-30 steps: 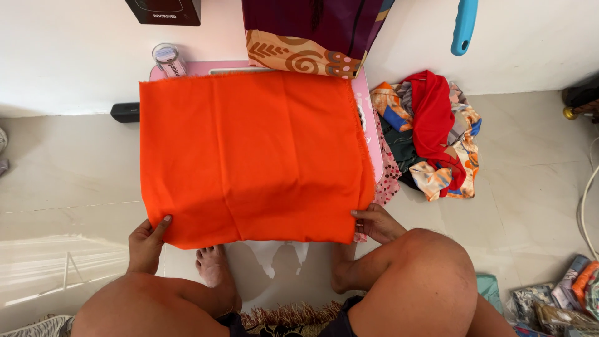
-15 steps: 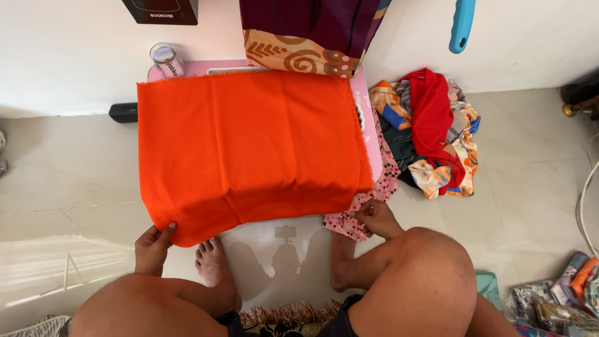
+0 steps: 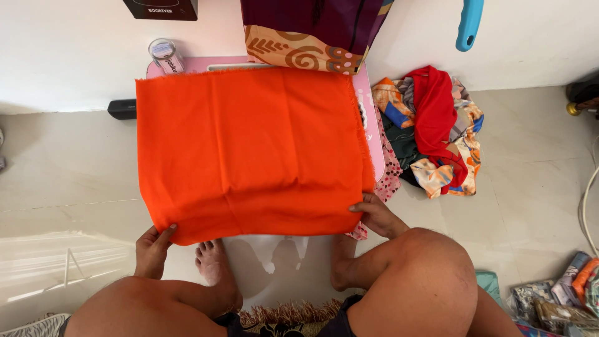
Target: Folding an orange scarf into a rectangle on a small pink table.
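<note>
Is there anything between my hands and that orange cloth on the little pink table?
Nothing visible. The left hand pinches the near left corner of the orange cloth, and the right hand grips its near right corner. A pink spotted fabric hangs beside the right hand, under the cloth's edge, not between hand and cloth.

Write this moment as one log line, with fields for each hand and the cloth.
left hand: grips near-left corner | right hand: grips near-right corner | orange cloth: spread flat over pink table
</note>
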